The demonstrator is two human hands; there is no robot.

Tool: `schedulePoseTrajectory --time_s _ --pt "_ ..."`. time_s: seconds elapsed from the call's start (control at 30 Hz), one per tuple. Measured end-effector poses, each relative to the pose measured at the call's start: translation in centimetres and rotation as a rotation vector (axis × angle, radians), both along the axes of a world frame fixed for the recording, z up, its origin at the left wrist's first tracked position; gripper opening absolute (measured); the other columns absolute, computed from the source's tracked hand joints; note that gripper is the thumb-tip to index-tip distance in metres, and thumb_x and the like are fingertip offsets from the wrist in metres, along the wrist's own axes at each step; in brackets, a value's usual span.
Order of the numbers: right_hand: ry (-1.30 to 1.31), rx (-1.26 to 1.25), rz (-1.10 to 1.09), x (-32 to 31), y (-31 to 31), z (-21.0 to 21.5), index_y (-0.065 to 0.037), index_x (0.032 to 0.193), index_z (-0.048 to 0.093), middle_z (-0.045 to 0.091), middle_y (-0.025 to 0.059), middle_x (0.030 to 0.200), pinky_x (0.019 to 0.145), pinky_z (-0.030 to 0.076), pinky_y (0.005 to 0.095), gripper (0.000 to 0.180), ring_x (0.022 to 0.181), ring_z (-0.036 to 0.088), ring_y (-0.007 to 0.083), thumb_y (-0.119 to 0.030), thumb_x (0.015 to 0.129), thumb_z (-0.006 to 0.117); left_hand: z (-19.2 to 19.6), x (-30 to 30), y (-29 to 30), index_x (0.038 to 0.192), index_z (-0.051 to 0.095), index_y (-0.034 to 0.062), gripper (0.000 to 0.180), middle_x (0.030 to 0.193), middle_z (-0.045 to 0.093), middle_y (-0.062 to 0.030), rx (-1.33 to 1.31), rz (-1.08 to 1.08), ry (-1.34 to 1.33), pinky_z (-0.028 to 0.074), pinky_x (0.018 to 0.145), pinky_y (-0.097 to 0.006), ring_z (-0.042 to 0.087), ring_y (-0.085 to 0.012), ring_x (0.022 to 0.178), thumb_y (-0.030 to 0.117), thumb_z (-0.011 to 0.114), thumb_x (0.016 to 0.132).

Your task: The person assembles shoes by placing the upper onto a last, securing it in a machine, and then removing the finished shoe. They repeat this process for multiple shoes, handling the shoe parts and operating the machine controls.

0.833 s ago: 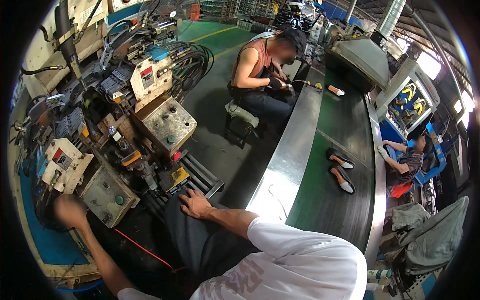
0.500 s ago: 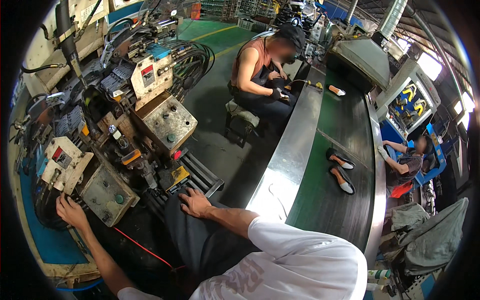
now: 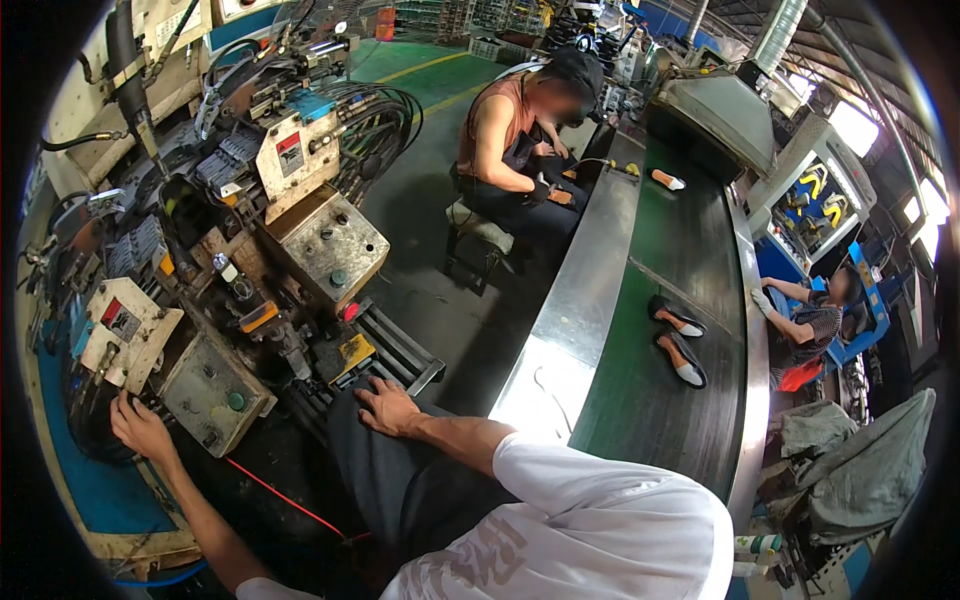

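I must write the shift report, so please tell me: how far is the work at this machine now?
Done: two dark shoe pieces with pale insoles lie on the green conveyor belt. In hand: the left hand touches the machine's lower edge beside the grey metal control box; the right hand rests flat on the dark knee, holding nothing. Left: no shoe is visible in the machine, so I cannot tell how much remains.

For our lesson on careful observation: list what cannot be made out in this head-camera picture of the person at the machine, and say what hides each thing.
- Left hand: its fingertips are hidden, head view, behind the grey control box.
- Right hand: its palm faces down on the dark trouser leg, so anything beneath is hidden.
- Shoes on the green conveyor belt: too small for detail.
- Picture rim: cut off by the black fisheye border.
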State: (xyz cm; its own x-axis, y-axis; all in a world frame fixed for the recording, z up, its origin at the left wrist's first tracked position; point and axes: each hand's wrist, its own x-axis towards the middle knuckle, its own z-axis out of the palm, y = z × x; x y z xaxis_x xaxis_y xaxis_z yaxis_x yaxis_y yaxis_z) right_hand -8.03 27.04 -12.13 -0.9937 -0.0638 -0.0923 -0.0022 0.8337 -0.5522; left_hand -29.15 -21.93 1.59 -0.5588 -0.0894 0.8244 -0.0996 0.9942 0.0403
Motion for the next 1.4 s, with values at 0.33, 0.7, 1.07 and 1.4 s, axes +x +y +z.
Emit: schedulePoseTrajectory --time_s 0.33,0.7,1.07,1.4 --pt "0.026 0.003 -0.008 0.1 0.0 -0.2 -0.014 0.15 0.056 0.044 0.0287 0.156 0.118 0.038 0.0571 0.056 0.141 0.046 0.0496 -0.037 0.1 0.063 0.4 0.2 0.7 0.134 0.069 0.0133 0.03 0.142 0.062 -0.0097 0.03 -0.023 0.022 0.046 0.106 -0.048 0.056 -0.0346 0.129 0.018 0.062 0.105" --pt "0.01 0.015 -0.001 0.2 0.0 -0.3 -0.014 0.152 0.055 0.043 0.0287 0.157 0.119 0.038 0.0581 0.057 0.141 0.045 0.0509 -0.039 0.101 0.06 0.4 0.3 0.9 0.133 0.07 0.0142 0.028 0.143 0.062 -0.0092 0.033 0.003 0.01 0.047 0.104 -0.05 0.056 -0.0346 0.13 0.019 0.062 0.107" --pt "0.019 -0.079 -0.03 0.3 0.2 -0.4 -0.015 0.152 0.055 0.042 0.0279 0.158 0.12 0.036 0.0593 0.059 0.143 0.043 0.0491 -0.037 0.098 0.062 -1.8 -1.9 -2.8 0.139 0.068 0.0225 0.032 0.143 0.064 -0.0068 -0.135 0.078 0.009 0.052 0.102 -0.048 0.061 -0.0331 0.126 0.033 0.056 0.111" --pt "0.126 -0.157 -0.646 15.4 23.1 -0.6 -0.002 0.129 0.07 0.07 0.0239 0.127 0.108 0.051 0.0475 0.044 0.12 0.065 0.0423 -0.016 0.088 0.07 -0.6 -1.5 -3.6 0.135 0.07 0.021 0.029 0.135 0.068 -0.0057 -0.27 0.115 0.017 0.052 0.102 -0.043 0.065 -0.0283 0.12 0.03 0.061 0.108"
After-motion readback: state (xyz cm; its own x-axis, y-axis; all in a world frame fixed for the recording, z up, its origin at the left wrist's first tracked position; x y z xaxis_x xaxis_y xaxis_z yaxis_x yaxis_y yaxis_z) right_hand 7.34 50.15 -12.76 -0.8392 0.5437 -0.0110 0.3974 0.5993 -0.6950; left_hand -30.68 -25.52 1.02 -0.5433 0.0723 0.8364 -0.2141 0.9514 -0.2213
